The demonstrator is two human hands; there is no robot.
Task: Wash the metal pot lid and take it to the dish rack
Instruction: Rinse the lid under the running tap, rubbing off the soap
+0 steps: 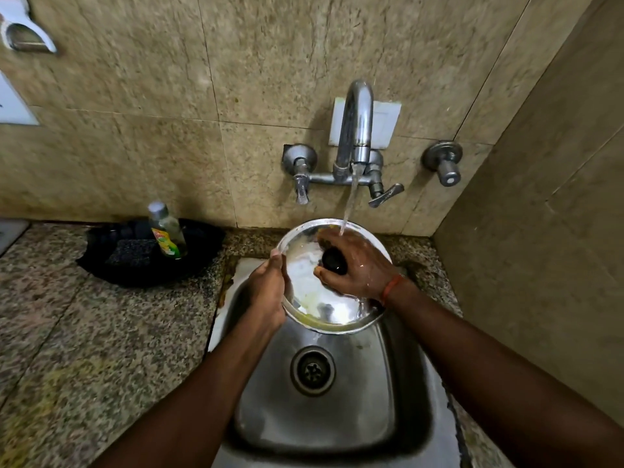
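The round, shiny metal pot lid (317, 292), held tilted over the far end of the steel sink (324, 417) under running water, with the left hand (268, 292) clamped on its rim and the right hand (358, 265) closed around its black knob (334, 261), could slip because wet.

lid (314, 285): shiny wet metal | sink (337, 417): brushed steel | counter (101, 332): speckled granite

Silver lid (320, 298) with black knob (334, 261), speckled grey-brown granite counter (101, 332), mottled beige wall tiles (135, 113), black tray (141, 261).
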